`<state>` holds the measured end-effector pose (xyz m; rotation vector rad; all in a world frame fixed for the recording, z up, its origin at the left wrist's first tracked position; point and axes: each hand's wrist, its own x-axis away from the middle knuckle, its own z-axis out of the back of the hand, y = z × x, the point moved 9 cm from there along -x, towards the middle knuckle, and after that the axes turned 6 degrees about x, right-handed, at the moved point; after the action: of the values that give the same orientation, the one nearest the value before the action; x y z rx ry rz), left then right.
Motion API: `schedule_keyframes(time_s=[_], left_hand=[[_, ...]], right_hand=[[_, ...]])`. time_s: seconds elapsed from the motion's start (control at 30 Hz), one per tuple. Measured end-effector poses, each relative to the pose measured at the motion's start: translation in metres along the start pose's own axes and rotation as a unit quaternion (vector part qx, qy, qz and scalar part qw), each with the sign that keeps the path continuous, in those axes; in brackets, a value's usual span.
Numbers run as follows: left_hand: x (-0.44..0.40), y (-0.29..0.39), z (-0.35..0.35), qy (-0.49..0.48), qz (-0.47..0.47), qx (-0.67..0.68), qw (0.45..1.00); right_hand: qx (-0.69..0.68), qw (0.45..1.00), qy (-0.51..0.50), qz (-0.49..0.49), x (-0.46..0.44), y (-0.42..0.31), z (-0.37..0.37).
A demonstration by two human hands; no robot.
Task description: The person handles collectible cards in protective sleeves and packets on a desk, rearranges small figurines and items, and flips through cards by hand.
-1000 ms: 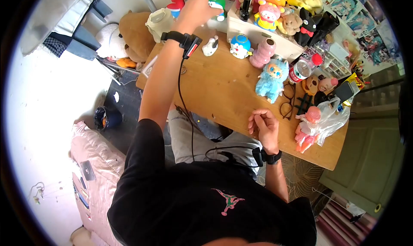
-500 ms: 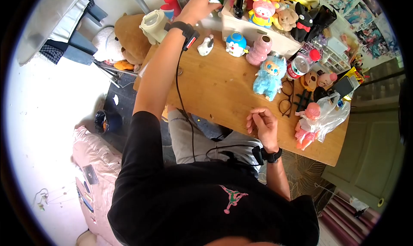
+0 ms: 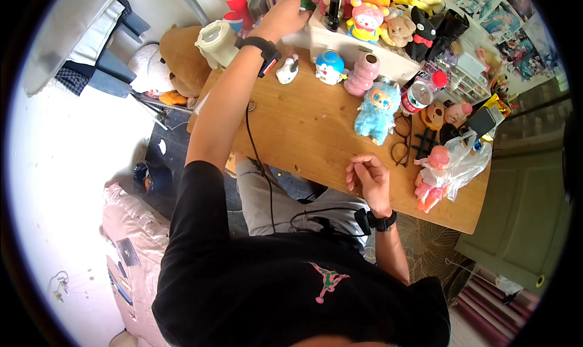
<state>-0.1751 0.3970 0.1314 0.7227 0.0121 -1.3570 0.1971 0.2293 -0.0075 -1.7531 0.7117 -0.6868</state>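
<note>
While the left hand reaches the far side, the right hand waits at the near edge

Compared with a second earlier, the green toy shows less of itself: only a small green part appears at the left hand's fingertips, just left of the pale box. This suggests that the work has reached the setting-down stage. The left thumb and forefinger stand slightly apart around the toy; whether they grip it cannot be told. The right fingers are loosely curled, half open, with nothing visible in them; contact with the desk cannot be judged.

Bare wood extends between the white figurine and the near edge, leaving room for the left arm to draw back. Tighter limits lie farther out: the box's left end is just beside the left hand, and the jug stands left of its wrist. A black cable trails from that wrist over the near edge. Right of centre, the blue furry doll and glasses bound the open wood.
</note>
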Motion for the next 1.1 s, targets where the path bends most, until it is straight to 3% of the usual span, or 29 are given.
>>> schedule_keyframes(time_s=[0.17,0.23,0.27,0.37,0.43,0.5,0.73,0.93,1.1], left_hand=[[0.013,0.003,0.015,0.096,-0.039,0.018,0.994],[0.045,0.072,0.075,0.168,-0.178,0.068,0.967],[0.063,0.078,0.088,0.203,-0.086,0.04,0.975],[0.099,0.076,0.076,0.187,0.003,0.112,0.976],[0.124,0.107,0.045,0.079,0.026,0.128,0.988],[0.142,0.119,0.016,0.123,-0.03,0.078,0.989],[0.146,0.106,-0.036,0.108,0.012,0.108,0.988],[0.144,0.095,-0.038,0.122,0.004,0.112,0.986],[0.161,0.095,0.02,0.182,0.003,0.178,0.967]], right_hand=[[-0.003,1.0,0.002,-0.001,0.0,-0.001,0.0],[-0.001,1.0,0.003,0.0,0.002,-0.002,0.001],[0.004,1.0,0.008,-0.006,0.001,-0.001,0.001],[0.008,1.0,0.017,-0.011,0.002,0.0,0.002],[0.014,1.0,0.003,-0.012,0.002,0.0,0.0],[0.022,1.0,0.003,-0.018,0.002,0.0,0.002],[0.023,0.999,0.018,-0.014,0.002,-0.003,0.001],[0.026,1.0,0.013,-0.004,0.001,-0.004,0.0],[0.033,0.999,0.016,-0.013,0.002,-0.002,0.0]])
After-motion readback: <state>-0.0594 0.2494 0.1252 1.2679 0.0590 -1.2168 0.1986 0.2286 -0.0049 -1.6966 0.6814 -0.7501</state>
